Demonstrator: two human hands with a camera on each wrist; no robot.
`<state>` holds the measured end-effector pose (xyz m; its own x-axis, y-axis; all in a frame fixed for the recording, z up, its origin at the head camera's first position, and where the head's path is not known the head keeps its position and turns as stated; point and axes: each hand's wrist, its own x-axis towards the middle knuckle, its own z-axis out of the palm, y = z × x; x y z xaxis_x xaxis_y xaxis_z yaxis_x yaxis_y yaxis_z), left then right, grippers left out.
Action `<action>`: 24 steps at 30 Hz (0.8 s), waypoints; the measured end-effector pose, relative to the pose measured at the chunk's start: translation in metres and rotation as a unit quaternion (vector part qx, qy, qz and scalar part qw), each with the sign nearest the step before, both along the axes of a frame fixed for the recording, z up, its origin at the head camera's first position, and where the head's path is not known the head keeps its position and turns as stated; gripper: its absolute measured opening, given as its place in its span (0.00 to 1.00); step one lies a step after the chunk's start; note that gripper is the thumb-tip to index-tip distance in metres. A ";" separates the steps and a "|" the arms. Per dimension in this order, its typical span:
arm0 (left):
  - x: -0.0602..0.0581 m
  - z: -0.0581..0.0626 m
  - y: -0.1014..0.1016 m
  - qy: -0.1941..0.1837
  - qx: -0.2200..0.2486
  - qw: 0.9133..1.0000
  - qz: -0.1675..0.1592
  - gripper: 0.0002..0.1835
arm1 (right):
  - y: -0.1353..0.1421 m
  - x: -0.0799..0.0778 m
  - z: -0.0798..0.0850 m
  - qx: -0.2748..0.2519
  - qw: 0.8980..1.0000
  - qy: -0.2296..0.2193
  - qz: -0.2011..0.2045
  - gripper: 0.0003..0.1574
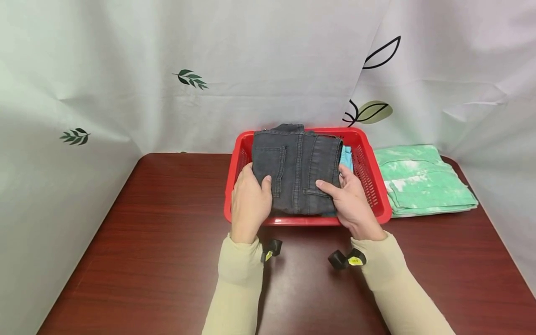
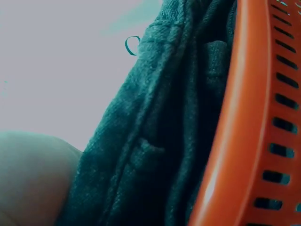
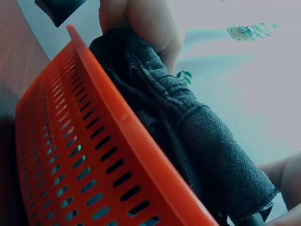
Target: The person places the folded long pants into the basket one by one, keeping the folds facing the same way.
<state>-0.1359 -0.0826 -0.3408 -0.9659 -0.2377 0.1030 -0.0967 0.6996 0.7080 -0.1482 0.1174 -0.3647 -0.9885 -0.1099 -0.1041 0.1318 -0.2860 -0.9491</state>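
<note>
A folded pair of dark grey jeans (image 1: pixel 293 172) lies over the red plastic basket (image 1: pixel 303 221), covering most of its opening. My left hand (image 1: pixel 250 200) grips the jeans' left edge, thumb on top. On the opposite edge my right hand (image 1: pixel 353 200) holds them, its thumb resting near a belt loop and its fingers underneath. Both wrist views show the jeans (image 2: pixel 122 132) bulging up beside the basket rim (image 3: pixel 127 122), with folded layers stacked together. Light blue fabric (image 1: pixel 346 157) peeks out inside the basket at the right, mostly hidden by the jeans.
To the right of the basket a folded green and white tie-dye cloth (image 1: pixel 425 181) lies on the dark red wooden table (image 1: pixel 176 242). A white curtain (image 1: pixel 268 60) with leaf prints hangs close behind the table and along its sides.
</note>
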 end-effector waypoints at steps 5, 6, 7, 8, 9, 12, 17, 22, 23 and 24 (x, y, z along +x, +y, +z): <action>-0.001 -0.001 -0.001 -0.012 -0.009 1.000 0.003 0.32 | 0.000 -0.002 -0.003 0.027 1.000 0.008 0.010 0.39; -0.001 -0.001 -0.001 -0.016 -0.012 1.000 0.002 0.32 | 0.000 -0.003 -0.004 0.036 0.999 0.009 0.012 0.39; -0.001 -0.001 -0.001 -0.020 -0.015 1.000 0.002 0.32 | 0.000 -0.003 -0.004 0.046 0.999 0.008 0.013 0.39; -0.001 -0.001 -0.002 -0.024 -0.018 1.000 0.001 0.32 | 0.000 -0.003 -0.004 0.057 0.998 0.007 0.014 0.39; -0.001 -0.001 -0.002 -0.028 -0.020 0.999 0.001 0.32 | 0.000 -0.003 -0.005 0.069 0.998 0.006 0.016 0.39; -0.002 -0.002 -0.003 -0.036 -0.027 0.999 0.001 0.33 | 0.000 -0.004 -0.005 0.086 0.996 0.003 0.024 0.39; -0.002 -0.003 -0.004 -0.053 -0.031 0.998 0.003 0.33 | -0.001 -0.006 -0.007 0.078 0.996 0.017 0.038 0.37; -0.003 -0.004 -0.005 -0.062 -0.045 0.997 -0.003 0.33 | -0.001 -0.006 -0.007 0.109 0.993 0.021 0.042 0.37; -0.003 -0.004 -0.005 -0.063 -0.048 0.997 -0.005 0.33 | -0.001 -0.007 -0.007 0.119 0.992 0.020 0.042 0.37; -0.003 -0.005 -0.005 -0.064 -0.050 0.997 -0.006 0.33 | -0.001 -0.007 -0.007 0.127 0.991 0.018 0.042 0.37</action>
